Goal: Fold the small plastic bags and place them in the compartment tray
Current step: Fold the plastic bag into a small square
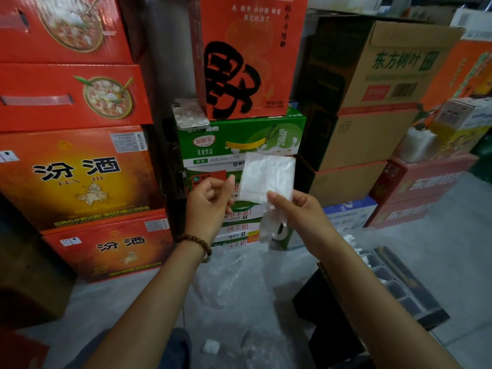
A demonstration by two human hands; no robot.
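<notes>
Plastic bag [266, 177], thin, milky, rectangular, sits pinched in the right hand [300, 211] grip. Left hand [210, 201] curls beside it; contact unclear.

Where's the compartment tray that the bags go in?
In the head view, the compartment tray lies low on the right, on the floor just right of the right forearm.

Compartment tray [415, 296] partly hidden
A forearm [372, 302] covers its near side; whether the left hand [210, 201] pinches the small plastic bag [266, 177] is unclear.
</notes>
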